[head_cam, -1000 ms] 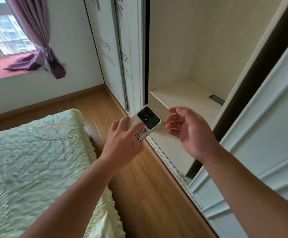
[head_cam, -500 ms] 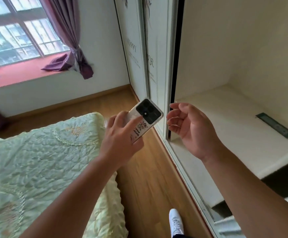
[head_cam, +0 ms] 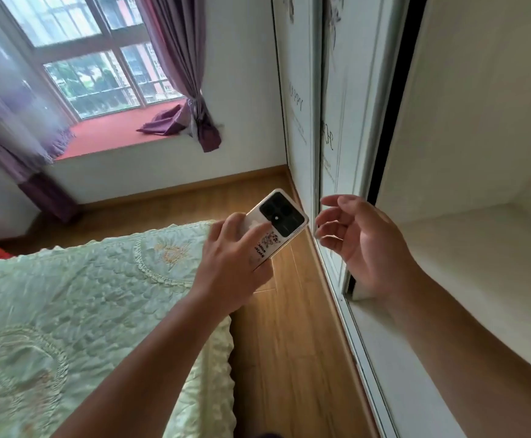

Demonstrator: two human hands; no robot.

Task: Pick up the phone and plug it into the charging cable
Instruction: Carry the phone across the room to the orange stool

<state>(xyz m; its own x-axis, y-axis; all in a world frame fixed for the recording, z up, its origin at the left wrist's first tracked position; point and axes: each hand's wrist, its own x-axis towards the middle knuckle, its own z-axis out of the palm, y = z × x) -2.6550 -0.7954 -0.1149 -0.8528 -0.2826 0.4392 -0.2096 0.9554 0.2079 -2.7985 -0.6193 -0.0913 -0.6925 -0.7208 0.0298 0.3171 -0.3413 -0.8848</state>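
My left hand [head_cam: 231, 267] grips a white phone [head_cam: 278, 221], back side up, with a black camera block and a small cartoon sticker. The phone is held in the air over the wooden floor between the bed and the wardrobe. Just right of the phone, a short gap away, my right hand [head_cam: 360, 245] is held with fingers apart and curled, holding nothing. No charging cable shows in the head view.
A bed with a pale green quilted cover [head_cam: 68, 305] fills the lower left. An open wardrobe with a bare white shelf [head_cam: 466, 279] and sliding doors [head_cam: 302, 121] stands at the right. A window with purple curtains [head_cam: 182, 71] is at the back. A narrow strip of wooden floor [head_cam: 292, 343] runs between.
The view has swung left, bringing the window and more of the bed into sight. Both hands keep nearly the same pose, the phone still in my left hand.
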